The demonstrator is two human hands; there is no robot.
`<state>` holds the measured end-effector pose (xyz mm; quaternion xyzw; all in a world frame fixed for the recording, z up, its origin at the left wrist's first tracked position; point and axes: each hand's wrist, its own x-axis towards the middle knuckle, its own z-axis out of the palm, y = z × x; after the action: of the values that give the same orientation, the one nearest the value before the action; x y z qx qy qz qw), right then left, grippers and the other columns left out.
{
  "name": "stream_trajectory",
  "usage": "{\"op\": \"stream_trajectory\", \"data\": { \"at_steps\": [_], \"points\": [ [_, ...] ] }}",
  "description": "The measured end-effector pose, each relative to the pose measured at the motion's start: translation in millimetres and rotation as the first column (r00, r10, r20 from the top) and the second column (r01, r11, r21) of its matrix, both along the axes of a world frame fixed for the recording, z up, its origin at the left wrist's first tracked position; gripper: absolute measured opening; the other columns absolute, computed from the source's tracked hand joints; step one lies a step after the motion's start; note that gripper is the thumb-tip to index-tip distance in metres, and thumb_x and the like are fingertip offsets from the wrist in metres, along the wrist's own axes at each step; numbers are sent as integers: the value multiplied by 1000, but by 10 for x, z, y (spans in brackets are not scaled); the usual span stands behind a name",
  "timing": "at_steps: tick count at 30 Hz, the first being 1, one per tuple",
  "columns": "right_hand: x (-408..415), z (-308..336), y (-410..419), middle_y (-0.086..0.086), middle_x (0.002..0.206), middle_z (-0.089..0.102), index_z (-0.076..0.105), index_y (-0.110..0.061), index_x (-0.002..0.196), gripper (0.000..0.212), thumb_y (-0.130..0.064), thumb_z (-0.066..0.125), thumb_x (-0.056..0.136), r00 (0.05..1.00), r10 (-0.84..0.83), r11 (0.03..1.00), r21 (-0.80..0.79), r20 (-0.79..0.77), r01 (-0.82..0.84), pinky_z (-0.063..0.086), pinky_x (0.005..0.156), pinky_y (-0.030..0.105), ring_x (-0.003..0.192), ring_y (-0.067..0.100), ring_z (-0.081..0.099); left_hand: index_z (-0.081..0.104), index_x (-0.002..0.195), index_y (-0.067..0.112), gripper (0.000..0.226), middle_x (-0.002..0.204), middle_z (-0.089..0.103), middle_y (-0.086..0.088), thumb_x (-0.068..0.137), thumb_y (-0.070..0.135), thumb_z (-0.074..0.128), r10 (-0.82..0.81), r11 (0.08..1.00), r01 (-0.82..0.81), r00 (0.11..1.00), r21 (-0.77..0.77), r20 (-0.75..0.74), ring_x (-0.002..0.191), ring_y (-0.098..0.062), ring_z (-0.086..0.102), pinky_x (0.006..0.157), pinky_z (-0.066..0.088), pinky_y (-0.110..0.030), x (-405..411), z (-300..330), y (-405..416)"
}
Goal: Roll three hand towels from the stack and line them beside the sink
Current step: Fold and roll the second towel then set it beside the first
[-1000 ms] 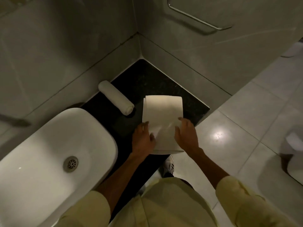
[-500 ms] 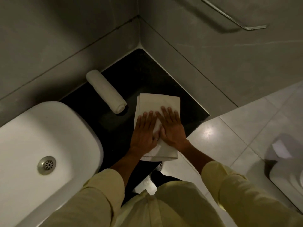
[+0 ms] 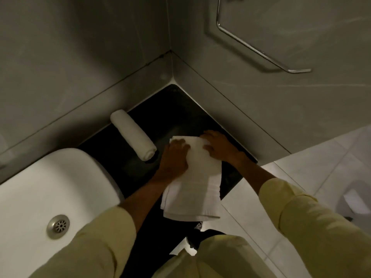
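A white folded hand towel (image 3: 197, 183) lies on the black counter (image 3: 172, 113), its near end hanging over the front edge. My left hand (image 3: 174, 157) grips its far left corner and my right hand (image 3: 217, 146) grips its far right corner, fingers curled over the far edge. One rolled white towel (image 3: 133, 134) rests to the left, between the flat towel and the white sink (image 3: 56, 189). No towel stack is in view.
Grey tiled walls meet in a corner behind the counter. A chrome towel rail (image 3: 261, 51) is fixed to the right wall. Light floor tiles lie at the right, with a white toilet (image 3: 357, 197) at the frame's edge. The sink drain (image 3: 58, 225) is low left.
Both hands lay flat on the middle of the towel; they have slid to its far end and curled around the edge. The view has shifted, so everything sits lower in frame.
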<state>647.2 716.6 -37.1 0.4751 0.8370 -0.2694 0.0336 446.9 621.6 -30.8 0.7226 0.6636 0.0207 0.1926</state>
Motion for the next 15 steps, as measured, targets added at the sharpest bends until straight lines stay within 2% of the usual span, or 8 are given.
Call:
{"op": "stream_trajectory", "data": {
  "at_steps": [3, 5, 7, 9, 12, 13, 15],
  "points": [
    [26, 143, 189, 13, 144, 46, 48, -13, 141, 56, -26, 67, 91, 992, -102, 983, -143, 79, 113, 42, 106, 39, 129, 32, 48, 25, 151, 25, 82, 156, 28, -10, 80, 23, 65, -24, 986, 11, 997, -167, -71, 144, -34, 23, 118, 18, -52, -183, 85, 547],
    [24, 163, 302, 12, 136, 53, 51, -12, 135, 58, -30, 73, 85, 980, -151, 946, -269, 126, 181, 48, 96, 37, 120, 30, 55, 24, 150, 27, 85, 150, 38, -11, 79, 31, 68, -97, 958, 56, 986, -283, -134, 140, -36, 32, 116, 18, -57, -259, 162, 804],
    [0, 198, 385, 10, 129, 55, 54, -11, 128, 57, -37, 74, 82, 971, -135, 927, -320, 198, 194, 47, 86, 34, 113, 30, 57, 38, 142, 26, 68, 139, 51, -11, 81, 32, 67, -145, 932, 105, 985, -346, -92, 132, -35, 42, 116, 21, -56, -315, 250, 928],
    [-31, 251, 424, 9, 125, 56, 57, -9, 124, 54, -39, 72, 82, 964, -102, 927, -328, 247, 183, 49, 86, 36, 109, 31, 58, 54, 129, 22, 46, 131, 55, -10, 85, 28, 67, -162, 922, 133, 986, -363, -50, 124, -32, 50, 112, 32, -51, -335, 339, 951],
    [-38, 337, 259, 12, 113, 64, 66, -7, 110, 34, -25, 68, 82, 980, -81, 983, -147, 181, 108, 52, 82, 34, 99, 29, 63, 62, 109, 20, 27, 116, 62, -7, 84, 21, 69, -123, 954, 107, 992, -279, -37, 109, -27, 60, 97, 50, -41, -297, 432, 814],
    [-20, 341, 122, 11, 107, 65, 68, -8, 104, 26, -20, 67, 81, 985, -66, 997, -21, 160, 71, 50, 77, 32, 95, 28, 63, 63, 108, 21, 24, 113, 65, -6, 84, 20, 68, -118, 970, 101, 991, -220, -67, 106, -26, 62, 94, 52, -39, -279, 426, 720],
    [44, 266, -227, 10, 97, 66, 70, -10, 92, 17, -12, 71, 75, 987, -25, 958, 287, 156, -21, 45, 74, 34, 86, 28, 61, 64, 116, 23, 26, 118, 66, -6, 91, 19, 58, -118, 989, 106, 986, -104, -118, 109, -28, 63, 96, 50, -38, -257, 326, 470]
  ]
}}
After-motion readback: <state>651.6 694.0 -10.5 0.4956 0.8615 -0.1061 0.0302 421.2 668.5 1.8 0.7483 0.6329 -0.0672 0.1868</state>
